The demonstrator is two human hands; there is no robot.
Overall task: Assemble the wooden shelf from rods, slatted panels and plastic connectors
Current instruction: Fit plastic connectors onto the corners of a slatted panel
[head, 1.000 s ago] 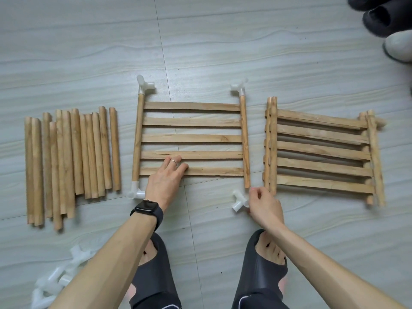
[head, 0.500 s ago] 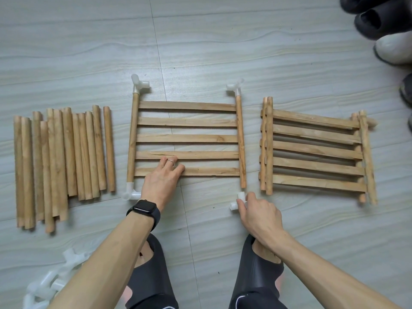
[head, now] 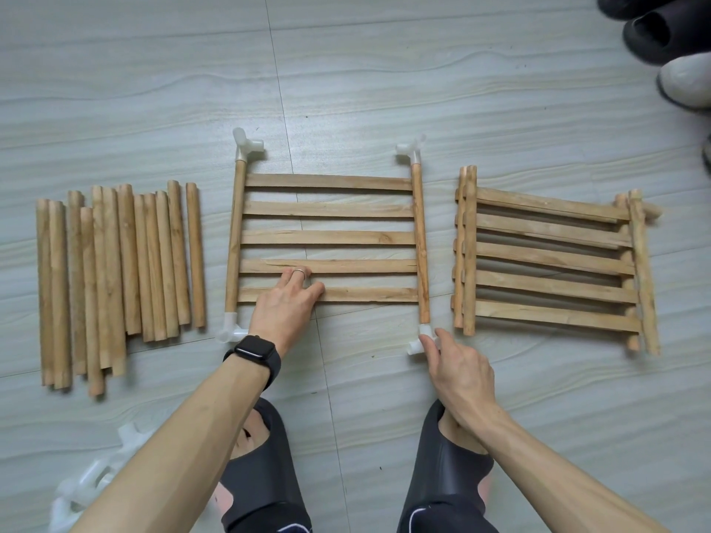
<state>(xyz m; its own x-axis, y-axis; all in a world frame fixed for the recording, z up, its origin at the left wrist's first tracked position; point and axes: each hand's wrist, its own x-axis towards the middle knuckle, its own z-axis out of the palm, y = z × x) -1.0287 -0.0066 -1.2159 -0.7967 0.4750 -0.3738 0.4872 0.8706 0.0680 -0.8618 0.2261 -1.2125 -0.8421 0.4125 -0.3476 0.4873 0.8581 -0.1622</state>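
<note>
White connector (head: 424,329) pinched by right hand (head: 463,375) at near corner of panel (head: 327,236), left hand (head: 282,311) flat on it

Rods (head: 115,271): bare pale wood, matt, slightly rough.
Slatted panel (head: 329,240): unfinished wood, matt.
Connectors (head: 248,145): translucent white plastic, smooth.
Floor (head: 384,71): smooth grey wood-grain, faint sheen.

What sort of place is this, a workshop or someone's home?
Likely a home, indoors: a pale wood-grain tiled floor, loose slippers parked at the top right, and the shelf rods laid straight on the floor, with no bench in view.
</note>
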